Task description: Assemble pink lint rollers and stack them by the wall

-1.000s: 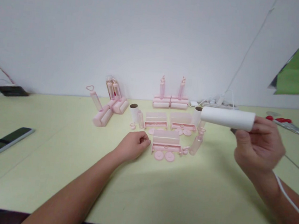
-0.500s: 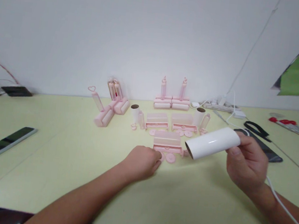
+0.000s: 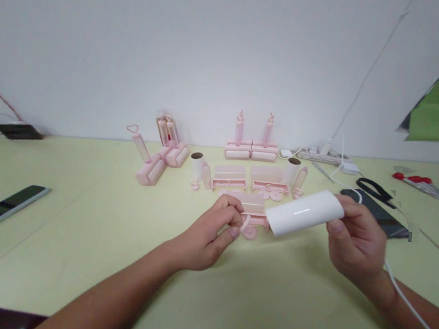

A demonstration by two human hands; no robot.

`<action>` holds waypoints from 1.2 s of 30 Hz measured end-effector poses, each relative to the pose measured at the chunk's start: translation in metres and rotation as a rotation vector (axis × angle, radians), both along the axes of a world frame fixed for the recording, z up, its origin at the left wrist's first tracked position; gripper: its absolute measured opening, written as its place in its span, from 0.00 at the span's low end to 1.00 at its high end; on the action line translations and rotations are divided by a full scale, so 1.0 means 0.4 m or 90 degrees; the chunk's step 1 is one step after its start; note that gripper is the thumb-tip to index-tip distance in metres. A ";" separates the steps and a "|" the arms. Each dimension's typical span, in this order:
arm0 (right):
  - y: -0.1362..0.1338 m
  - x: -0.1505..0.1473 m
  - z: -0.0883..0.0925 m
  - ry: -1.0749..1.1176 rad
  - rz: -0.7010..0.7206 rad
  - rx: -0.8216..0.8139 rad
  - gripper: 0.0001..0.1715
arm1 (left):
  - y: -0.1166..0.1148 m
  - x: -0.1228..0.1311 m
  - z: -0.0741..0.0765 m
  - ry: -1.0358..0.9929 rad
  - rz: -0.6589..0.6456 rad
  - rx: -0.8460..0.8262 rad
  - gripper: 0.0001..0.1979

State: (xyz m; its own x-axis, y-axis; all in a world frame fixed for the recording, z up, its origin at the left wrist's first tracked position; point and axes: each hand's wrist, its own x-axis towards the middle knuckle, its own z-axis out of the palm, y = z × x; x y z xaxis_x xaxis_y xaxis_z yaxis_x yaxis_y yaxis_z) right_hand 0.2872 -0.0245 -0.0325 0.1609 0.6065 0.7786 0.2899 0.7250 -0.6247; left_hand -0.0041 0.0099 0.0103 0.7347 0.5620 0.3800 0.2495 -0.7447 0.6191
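Note:
My right hand (image 3: 356,241) grips a white paper roll (image 3: 304,213) by its right end, tilted so the open left end points down toward my left hand. My left hand (image 3: 208,231) is raised off the yellow-green table (image 3: 79,233), pinching a small pink disc (image 3: 245,221) between thumb and fingertips, a few centimetres from the roll's open end. Just behind lie a pink tray-like cover (image 3: 252,204) and another pink disc (image 3: 250,232).
Further back sit more pink covers (image 3: 229,176), cardboard-cored rolls (image 3: 197,165), assembled pink rollers (image 3: 152,170) and two upright handles (image 3: 251,147). A phone (image 3: 1,209) lies at left. Black scissors (image 3: 376,190), red scissors (image 3: 421,183) and a power strip (image 3: 322,157) lie at right.
My right hand lowered the roll and tipped its open end down leftward. My left hand reached to the discs, picked one up and lifted it toward the roll.

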 end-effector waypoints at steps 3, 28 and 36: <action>0.001 -0.007 0.000 0.001 0.022 0.008 0.03 | 0.000 -0.002 -0.002 -0.069 -0.051 -0.089 0.08; -0.016 -0.007 -0.022 -0.055 0.039 -0.040 0.06 | -0.010 0.022 -0.056 -0.177 -0.078 -0.358 0.10; -0.018 -0.009 -0.017 -0.057 0.054 -0.056 0.04 | -0.002 0.022 -0.063 -0.252 -0.039 -0.526 0.16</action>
State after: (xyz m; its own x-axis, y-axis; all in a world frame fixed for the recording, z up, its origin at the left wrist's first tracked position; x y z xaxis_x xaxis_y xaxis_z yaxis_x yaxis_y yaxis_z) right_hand 0.2837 -0.0316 -0.0393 0.0382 0.6812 0.7311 0.2873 0.6933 -0.6609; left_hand 0.0047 0.0089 -0.0149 0.6740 0.7313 0.1044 -0.1193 -0.0318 0.9924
